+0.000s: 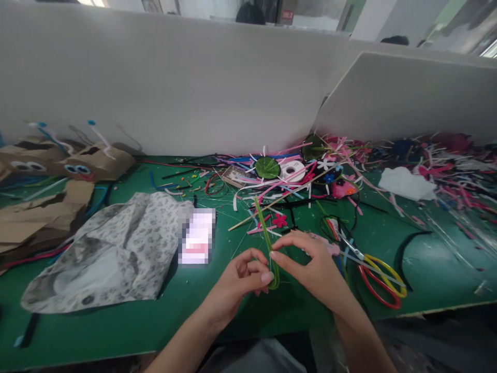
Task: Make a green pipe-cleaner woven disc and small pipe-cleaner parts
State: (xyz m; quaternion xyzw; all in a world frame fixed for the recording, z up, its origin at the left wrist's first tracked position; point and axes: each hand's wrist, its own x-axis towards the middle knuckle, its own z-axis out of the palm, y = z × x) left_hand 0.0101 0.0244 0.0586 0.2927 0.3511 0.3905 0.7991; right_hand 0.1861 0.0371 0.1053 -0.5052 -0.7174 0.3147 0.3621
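There you are — left hand (248,275) pinching the green pipe cleaner (265,228) by its looped lower end; right hand (305,256) gripping higher up, over the green table (116,331); bend seemingly made — upper length left straight.

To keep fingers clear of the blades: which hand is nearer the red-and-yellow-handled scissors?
The right hand. It is left of the scissors, apart from them; the left hand is farther left.

Green pipe cleaner (265,228) — bent into a hook
Slim and bright, pinched by the left hand (248,274) and right hand (306,259) — straight length leaning up-left, rounded bend at the lower end.
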